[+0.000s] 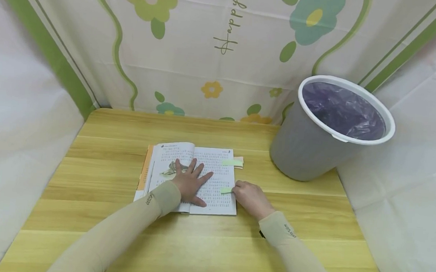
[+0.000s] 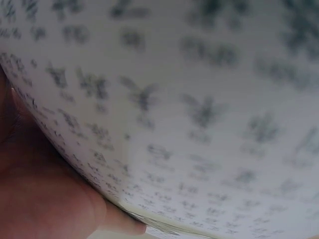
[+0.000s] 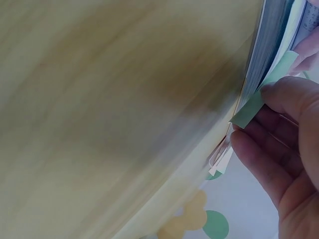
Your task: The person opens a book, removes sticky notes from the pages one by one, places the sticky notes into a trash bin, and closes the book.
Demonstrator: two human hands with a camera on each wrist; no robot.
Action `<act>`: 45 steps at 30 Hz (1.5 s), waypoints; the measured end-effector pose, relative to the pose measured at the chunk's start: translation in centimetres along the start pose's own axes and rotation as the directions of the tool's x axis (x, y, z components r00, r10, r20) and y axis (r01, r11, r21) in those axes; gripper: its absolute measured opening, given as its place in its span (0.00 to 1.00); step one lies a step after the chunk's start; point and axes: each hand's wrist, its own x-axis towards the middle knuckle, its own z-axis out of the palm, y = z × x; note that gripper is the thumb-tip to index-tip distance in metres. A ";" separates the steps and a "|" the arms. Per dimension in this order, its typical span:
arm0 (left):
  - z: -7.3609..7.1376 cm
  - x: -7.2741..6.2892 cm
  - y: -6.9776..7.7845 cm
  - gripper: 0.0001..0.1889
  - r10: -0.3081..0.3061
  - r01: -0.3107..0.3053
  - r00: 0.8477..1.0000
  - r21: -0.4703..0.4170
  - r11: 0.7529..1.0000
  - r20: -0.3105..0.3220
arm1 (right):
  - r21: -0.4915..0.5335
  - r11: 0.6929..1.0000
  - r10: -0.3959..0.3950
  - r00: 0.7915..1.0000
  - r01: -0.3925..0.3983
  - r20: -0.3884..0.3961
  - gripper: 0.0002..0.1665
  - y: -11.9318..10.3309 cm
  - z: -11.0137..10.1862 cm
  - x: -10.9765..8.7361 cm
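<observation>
An open book (image 1: pixel 206 203) with printed pages and a leaf-like drawing lies on the wooden table. My left hand (image 1: pixel 189 184) spreads its fingers flat over the middle of the pages; in the left wrist view, part of this hand (image 2: pixel 55 199) shows beside the printed page (image 2: pixel 199 124). At the right page edge, my right hand (image 1: pixel 252 198) pinches a green sticky tab (image 1: pixel 226 190). The right wrist view shows the tab (image 3: pixel 248 110) between the thumb and fingers (image 3: pixel 286 94), sticking out past the page edges. Higher on the same page is another green tab (image 1: pixel 232 162), with a pale tab (image 1: pixel 240 159) beside it.
A grey waste bin (image 1: pixel 301 147) with a white rim and purple liner stands at the table's back right. Bare wooden table (image 1: pixel 105 157) surrounds the book. A flowered curtain (image 1: pixel 192 65) hangs along the back edge, and white cloth (image 1: pixel 409 202) hangs on the right.
</observation>
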 end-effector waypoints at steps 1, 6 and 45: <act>0.0 0.0 0.0 0.58 0.000 0.000 1.000 0.000 1.000 0.002 | 0.018 1.000 0.011 1.000 -0.011 -0.003 0.06 0.0 0.0 0.0; -0.1 0.1 0.0 0.58 0.003 -0.003 1.000 -0.006 1.000 0.002 | 0.109 0.992 0.067 0.998 -0.065 -0.014 0.06 0.2 0.2 -0.1; 0.5 0.5 -0.3 0.59 0.007 -0.007 1.000 0.005 1.000 -0.002 | 0.224 0.967 0.159 0.977 -0.124 -0.144 0.04 1.4 -0.8 -1.0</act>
